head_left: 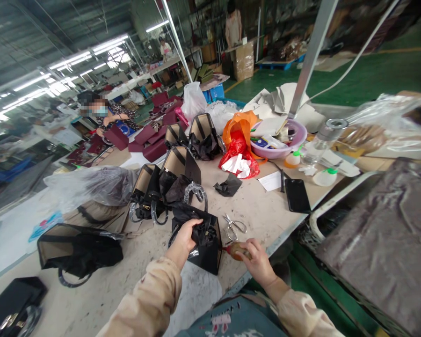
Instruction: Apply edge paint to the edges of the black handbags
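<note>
A black handbag (206, 255) lies tilted on the table in front of me, dark lining bunched at its opening and a plastic-wrapped handle at its far side. My left hand (185, 236) grips the bag by its lining, thumb on top. My right hand (257, 260) is closed around a small brownish squeeze bottle (236, 252) with a red tip. That tip points at the bag's right edge; whether it touches I cannot tell. Just beyond the bottle lie metal scissors (234, 227), blades pointing away.
Several black handbags (180, 166) stand beyond and left of my hands. A black phone (297, 195) lies near the table's right edge. Behind are a purple basin (279, 150), a red plastic bag (238, 152) and a metal post (310, 61). A co-worker (108, 114) handles maroon pieces.
</note>
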A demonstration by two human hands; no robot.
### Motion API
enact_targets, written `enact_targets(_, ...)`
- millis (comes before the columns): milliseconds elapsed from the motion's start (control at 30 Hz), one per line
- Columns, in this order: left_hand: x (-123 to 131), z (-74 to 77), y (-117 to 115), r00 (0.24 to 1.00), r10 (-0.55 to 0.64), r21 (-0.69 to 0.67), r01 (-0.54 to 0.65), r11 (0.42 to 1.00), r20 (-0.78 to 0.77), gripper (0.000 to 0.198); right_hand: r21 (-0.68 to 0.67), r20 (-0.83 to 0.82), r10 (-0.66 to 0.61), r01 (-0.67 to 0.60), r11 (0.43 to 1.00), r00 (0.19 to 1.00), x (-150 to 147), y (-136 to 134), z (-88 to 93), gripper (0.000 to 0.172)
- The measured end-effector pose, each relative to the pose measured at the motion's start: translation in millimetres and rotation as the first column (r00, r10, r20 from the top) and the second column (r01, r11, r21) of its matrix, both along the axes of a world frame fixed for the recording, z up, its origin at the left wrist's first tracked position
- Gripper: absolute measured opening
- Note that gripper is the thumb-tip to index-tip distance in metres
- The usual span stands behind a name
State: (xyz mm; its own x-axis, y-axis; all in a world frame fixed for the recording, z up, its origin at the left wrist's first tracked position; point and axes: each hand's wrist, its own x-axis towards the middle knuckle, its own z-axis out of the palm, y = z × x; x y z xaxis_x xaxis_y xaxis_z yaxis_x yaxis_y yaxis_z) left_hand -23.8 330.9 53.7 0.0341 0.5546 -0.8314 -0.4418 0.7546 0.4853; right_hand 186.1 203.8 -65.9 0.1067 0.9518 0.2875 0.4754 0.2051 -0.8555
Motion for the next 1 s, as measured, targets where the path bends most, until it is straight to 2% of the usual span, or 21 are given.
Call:
enact_targets(200, 2.3, 1.4, 2.4, 1.000, -0.012, -0.004, 0.012, 1.000, -0.002, 0.010, 0.037, 0.053, 0.024, -0.026, 0.999, 0.998, 0.8, -3.3, 5.8, 0.010)
enact_targets(400, 2.3, 1.3, 1.1, 1.000, -0.009, -0.002, 0.009, 1.000, 0.015, 0.015, 0.077, 0.128, 0.107, -0.118, 0.990, 0.986, 0.9, -2.7, 17.1, 0.015)
enact_targets(533, 0.3, -0.6, -1.4, 1.000, 0.004, 0.004, -0.004, 1.000, 0.008, 0.016, 0.086, 0.156, 0.148, -0.162, 0.983, 0.977, -1.5, -6.7, 15.6, 0.018)
enact_targets(733, 0.0, -3.6, -3.3, 1.000, 0.007, 0.012, -0.007, 1.000, -0.014, 0.011, 0.097, 0.161, 0.135, -0.152, 0.984, 0.978, 2.7, -9.0, 15.8, 0.018)
enact_targets(1000, 3.2, 0.1, -6.5, 1.000, -0.006, 0.034, 0.006, 0.999, -0.005, 0.008, 0.116, 0.176, 0.148, -0.170, 0.979, 0.973, 4.1, -2.6, 17.2, 0.015)
